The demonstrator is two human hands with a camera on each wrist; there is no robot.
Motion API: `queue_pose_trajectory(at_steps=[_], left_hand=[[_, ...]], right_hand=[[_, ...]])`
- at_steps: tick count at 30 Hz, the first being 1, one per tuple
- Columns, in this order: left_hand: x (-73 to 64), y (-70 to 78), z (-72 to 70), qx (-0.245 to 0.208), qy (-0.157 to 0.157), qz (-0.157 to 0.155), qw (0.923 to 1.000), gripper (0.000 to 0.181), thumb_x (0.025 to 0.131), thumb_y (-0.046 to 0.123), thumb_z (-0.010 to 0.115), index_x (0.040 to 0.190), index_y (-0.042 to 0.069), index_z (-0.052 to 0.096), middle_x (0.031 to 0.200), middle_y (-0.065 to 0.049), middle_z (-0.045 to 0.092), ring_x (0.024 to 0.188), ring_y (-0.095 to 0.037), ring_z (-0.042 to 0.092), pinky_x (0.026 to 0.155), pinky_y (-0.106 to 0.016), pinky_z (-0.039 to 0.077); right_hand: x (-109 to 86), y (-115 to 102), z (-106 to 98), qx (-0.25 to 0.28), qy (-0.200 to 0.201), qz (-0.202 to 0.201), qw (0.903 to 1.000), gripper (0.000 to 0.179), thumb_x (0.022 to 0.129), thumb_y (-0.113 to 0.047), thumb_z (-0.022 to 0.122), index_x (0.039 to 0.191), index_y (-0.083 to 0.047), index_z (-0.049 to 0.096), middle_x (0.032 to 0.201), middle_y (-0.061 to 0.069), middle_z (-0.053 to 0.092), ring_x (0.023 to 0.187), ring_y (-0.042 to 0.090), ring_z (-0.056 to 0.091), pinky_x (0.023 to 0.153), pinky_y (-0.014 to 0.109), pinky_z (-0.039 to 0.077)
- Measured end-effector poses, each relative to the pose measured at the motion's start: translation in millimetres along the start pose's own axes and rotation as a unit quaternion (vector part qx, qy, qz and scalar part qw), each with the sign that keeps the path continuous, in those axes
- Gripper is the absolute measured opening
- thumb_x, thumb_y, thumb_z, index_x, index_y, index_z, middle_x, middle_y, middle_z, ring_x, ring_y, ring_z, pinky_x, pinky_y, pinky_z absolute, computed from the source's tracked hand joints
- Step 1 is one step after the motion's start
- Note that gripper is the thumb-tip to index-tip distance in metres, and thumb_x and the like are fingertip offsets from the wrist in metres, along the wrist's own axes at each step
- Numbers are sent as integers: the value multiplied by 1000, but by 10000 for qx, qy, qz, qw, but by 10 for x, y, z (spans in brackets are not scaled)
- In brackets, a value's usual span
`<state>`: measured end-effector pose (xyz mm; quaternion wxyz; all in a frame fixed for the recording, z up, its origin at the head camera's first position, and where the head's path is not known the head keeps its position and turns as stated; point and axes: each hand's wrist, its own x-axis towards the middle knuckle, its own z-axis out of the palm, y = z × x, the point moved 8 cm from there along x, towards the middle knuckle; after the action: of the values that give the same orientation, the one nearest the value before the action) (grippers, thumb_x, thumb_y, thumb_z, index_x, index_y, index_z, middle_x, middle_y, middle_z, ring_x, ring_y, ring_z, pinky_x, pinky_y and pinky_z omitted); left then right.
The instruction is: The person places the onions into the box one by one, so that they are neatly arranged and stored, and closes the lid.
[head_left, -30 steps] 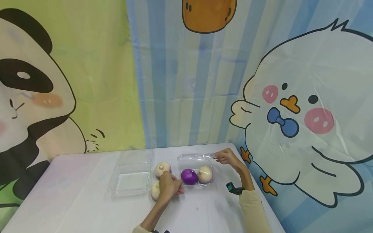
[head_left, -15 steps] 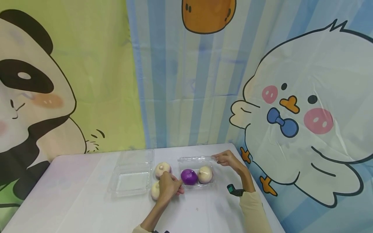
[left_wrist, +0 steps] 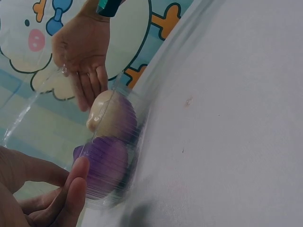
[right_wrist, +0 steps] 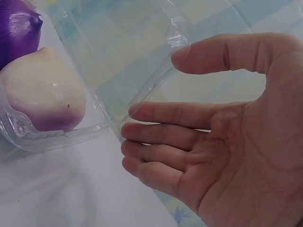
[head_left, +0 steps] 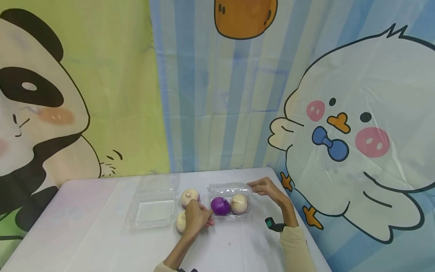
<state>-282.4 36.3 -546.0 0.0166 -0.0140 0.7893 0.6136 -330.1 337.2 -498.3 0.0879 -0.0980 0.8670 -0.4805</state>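
While its lid (right_wrist: 128, 47) stands raised along the far side, the clear container (right_wrist: 61, 139) sits on the white table (head_left: 102, 238), holding a purple bulb (head_left: 220, 206) on the left and a pale bulb (head_left: 239, 204) on the right, with a purple flush visible low on its skin. The left hand (head_left: 198, 216) pinches the container's left edge between thumb and fingertips, just beside the purple bulb. The right hand (right_wrist: 227, 132) holds the lid's right corner between thumb and index finger, its other fingers extended below. Two more pale bulbs lie left of this container: a far one (head_left: 189, 198) and a near one (head_left: 181, 222), partly hidden by the left hand. Farther left rests a second clear container (head_left: 155, 211), its lid thrown back. Beige sleeves (head_left: 296, 245) cover the forearms, and a dark wrist device (head_left: 274, 225) shows on the right arm. Behind the table hang printed curtains (head_left: 193, 94) with a panda (head_left: 74, 117) and a chick (head_left: 370, 181).
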Motion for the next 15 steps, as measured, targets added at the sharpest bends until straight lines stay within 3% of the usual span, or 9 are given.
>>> queue_pose_trajectory(at_steps=[15], left_hand=[[5,-1,-11,47,69,-10,10000,21,90,2,83,74,-3,70,53,-8,70,41,-14,68,43,-32,61]], right_hand=[[-26,-13,53,-432,-51,-56,9990,50,94,-22,62,136,3,73,146,24,69,127,42,72,104,71,57]])
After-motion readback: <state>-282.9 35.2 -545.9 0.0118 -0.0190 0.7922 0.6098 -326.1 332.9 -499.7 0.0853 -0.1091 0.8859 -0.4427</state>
